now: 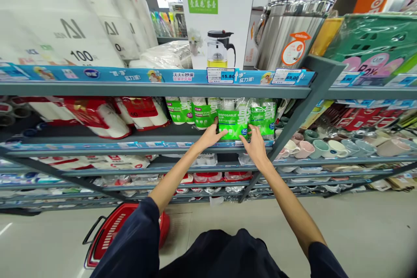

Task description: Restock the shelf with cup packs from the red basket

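A green and clear pack of disposable cups [232, 119] stands at the front of the second shelf. My left hand [210, 136] is at its left side, thumb lying along the lower front. On the opposite side, my right hand [256, 142] presses its fingers to the lower right edge. Together the two hands grip the pack between them, upright on the shelf. Similar green packs of paper cups [202, 113] stand close on the left, and another cup pack [263, 117] is just behind my right hand.
Overhead, the upper shelf [156, 91] holds a teapot box [216, 26], a steel pot [293, 21] and wrapped white packs. Mugs [321, 148] line the shelf at right, past a grey post [293, 108]. A red shopping basket [112, 230] sits on the floor at left.
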Tool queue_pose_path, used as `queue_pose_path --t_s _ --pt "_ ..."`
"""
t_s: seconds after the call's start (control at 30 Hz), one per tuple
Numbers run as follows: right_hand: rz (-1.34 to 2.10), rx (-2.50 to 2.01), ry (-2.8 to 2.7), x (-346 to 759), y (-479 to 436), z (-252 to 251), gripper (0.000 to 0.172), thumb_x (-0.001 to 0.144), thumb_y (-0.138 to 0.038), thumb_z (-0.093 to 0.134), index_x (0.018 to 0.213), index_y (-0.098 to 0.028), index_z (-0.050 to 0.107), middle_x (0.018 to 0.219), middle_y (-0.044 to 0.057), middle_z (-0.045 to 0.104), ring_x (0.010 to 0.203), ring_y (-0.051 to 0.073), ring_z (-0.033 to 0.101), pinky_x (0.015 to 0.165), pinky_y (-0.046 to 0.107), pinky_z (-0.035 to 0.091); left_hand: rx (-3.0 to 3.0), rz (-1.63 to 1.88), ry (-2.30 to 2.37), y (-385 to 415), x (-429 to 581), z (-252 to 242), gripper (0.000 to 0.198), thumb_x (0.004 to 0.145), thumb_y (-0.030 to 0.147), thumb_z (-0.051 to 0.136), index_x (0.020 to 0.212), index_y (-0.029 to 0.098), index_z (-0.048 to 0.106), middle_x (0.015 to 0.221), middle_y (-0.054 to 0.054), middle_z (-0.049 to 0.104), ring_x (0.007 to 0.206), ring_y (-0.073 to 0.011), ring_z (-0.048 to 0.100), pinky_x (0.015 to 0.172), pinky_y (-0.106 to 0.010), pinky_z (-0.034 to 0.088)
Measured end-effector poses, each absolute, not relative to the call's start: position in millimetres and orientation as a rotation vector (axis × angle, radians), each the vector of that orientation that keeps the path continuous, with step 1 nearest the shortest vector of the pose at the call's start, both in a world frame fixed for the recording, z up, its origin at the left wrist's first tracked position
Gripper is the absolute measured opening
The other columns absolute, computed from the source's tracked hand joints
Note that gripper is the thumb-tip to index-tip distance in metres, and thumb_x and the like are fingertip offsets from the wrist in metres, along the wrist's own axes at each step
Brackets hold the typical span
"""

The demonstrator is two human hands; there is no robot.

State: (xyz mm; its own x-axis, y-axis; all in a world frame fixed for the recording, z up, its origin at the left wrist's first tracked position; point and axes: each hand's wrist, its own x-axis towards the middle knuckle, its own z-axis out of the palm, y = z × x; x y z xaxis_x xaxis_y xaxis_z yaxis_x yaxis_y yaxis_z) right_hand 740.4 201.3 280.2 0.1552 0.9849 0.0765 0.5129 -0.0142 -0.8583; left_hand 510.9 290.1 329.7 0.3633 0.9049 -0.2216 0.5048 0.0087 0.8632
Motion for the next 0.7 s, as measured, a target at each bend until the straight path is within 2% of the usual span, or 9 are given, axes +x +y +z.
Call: queue_pose_path --t_s 0.2,0.3,0.4,0.5,0.57,0.7 --pt "0.715 -1.625 -1.440 746 199 279 0.052 0.106 -0.047 0.058 0.148 -0.016 0.057 0.144 0.022 0.059 0.109 0.031 0.069 0.104 0.053 0.060 1.665 0.373 1.298 290 506 325 0.089 0.085 0.045 0.088 0.157 0.007 0.053 0.125 -0.018 0.075 0.116 -0.0345 0.071 0.103 -0.047 0.060" --pt "0.567 -1.662 -1.364 765 199 277 0.047 0.108 -0.046 0.055 0.143 -0.015 0.061 0.144 0.022 0.059 0.130 0.032 0.064 0.115 0.053 0.055 1.696 0.326 1.352 290 509 323 0.091 0.086 0.046 0.088 0.160 0.009 0.049 0.119 -0.015 0.074 0.112 -0.0325 0.070 0.098 -0.044 0.060" --pt "0.431 -1.790 -1.276 784 201 274 0.063 0.109 -0.052 0.053 0.154 -0.009 0.052 0.160 0.028 0.047 0.156 0.037 0.044 0.130 0.058 0.040 1.730 0.267 1.410 289 517 322 0.094 0.086 0.046 0.089 0.162 0.010 0.046 0.108 -0.013 0.074 0.104 -0.0313 0.071 0.092 -0.042 0.059" --pt "0.443 -1.859 -1.344 791 205 271 0.081 0.110 -0.060 0.048 0.167 -0.005 0.033 0.174 0.033 0.028 0.169 0.038 0.024 0.134 0.061 0.032 1.752 0.264 1.406 287 524 320 0.092 0.087 0.045 0.088 0.161 0.011 0.045 0.102 -0.010 0.072 0.095 -0.0293 0.070 0.086 -0.041 0.058" --pt "0.464 -1.870 -1.415 790 208 270 0.082 0.111 -0.060 0.045 0.170 -0.005 0.030 0.177 0.032 0.023 0.171 0.037 0.018 0.135 0.062 0.029 1.756 0.273 1.400 286 524 319 0.086 0.088 0.047 0.087 0.157 0.012 0.048 0.099 -0.009 0.071 0.091 -0.0277 0.069 0.082 -0.040 0.058" --pt "0.458 -1.955 -1.414 785 210 267 0.082 0.111 -0.056 0.046 0.169 0.000 0.030 0.177 0.034 0.022 0.171 0.040 0.018 0.135 0.061 0.031 1.748 0.210 1.466 287 518 321 0.068 0.089 0.050 0.086 0.140 0.012 0.060 0.081 -0.003 0.062 0.076 -0.0233 0.063 0.071 -0.035 0.053"
